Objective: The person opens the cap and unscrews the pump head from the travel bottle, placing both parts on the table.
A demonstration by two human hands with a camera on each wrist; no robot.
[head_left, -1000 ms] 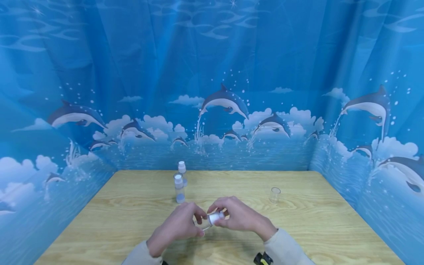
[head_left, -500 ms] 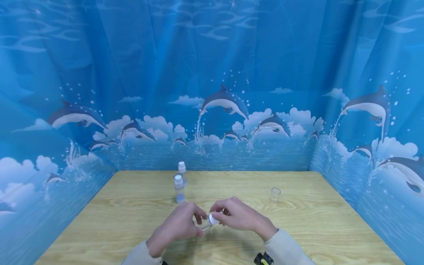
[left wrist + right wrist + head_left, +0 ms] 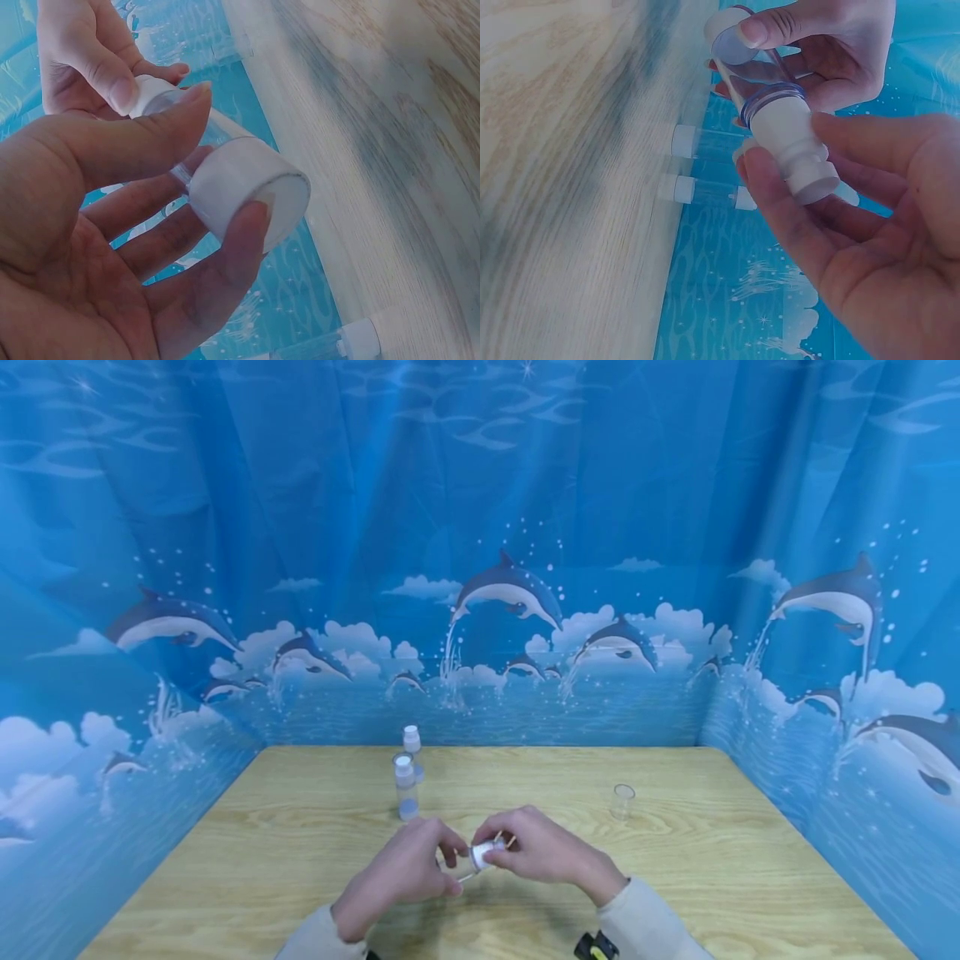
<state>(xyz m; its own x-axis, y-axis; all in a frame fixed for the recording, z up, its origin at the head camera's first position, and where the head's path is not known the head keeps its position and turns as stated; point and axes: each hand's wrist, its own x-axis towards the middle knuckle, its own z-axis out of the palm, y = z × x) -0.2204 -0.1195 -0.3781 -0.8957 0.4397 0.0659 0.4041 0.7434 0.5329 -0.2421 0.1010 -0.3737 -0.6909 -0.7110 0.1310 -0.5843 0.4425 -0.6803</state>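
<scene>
— What is biggest in front of you?
— A blue backdrop (image 3: 465, 485) printed with dolphins, across the upper part and down both sides of the head view. Below it spreads your wood-grain table (image 3: 675, 877).
— And your hands?
— Both are near the lower centre of that view, close together, fingers bent. Your left hand (image 3: 408, 864) curls round the base end of a clear and white bottle (image 3: 774, 91), and your right hand (image 3: 536, 853) grips the other end between thumb and fingers.
— How does the bottle lie between them?
— It bridges the gap, tilted, running from lower left to upper right in the head view.
— Are others standing about?
— Two, well apart from your grip: a front bottle (image 3: 407, 789) left of centre and a rear bottle (image 3: 412, 745) just behind it, both with white tops. Smaller, a clear cup (image 3: 623, 802) stands right of centre.
— And the small parts within reach of your fingers?
— The white top (image 3: 789, 146), right of centre in the right wrist view, has your right fingers about it. The white base (image 3: 229, 184), mid-frame in the left wrist view, has a left fingertip pressed against it.
</scene>
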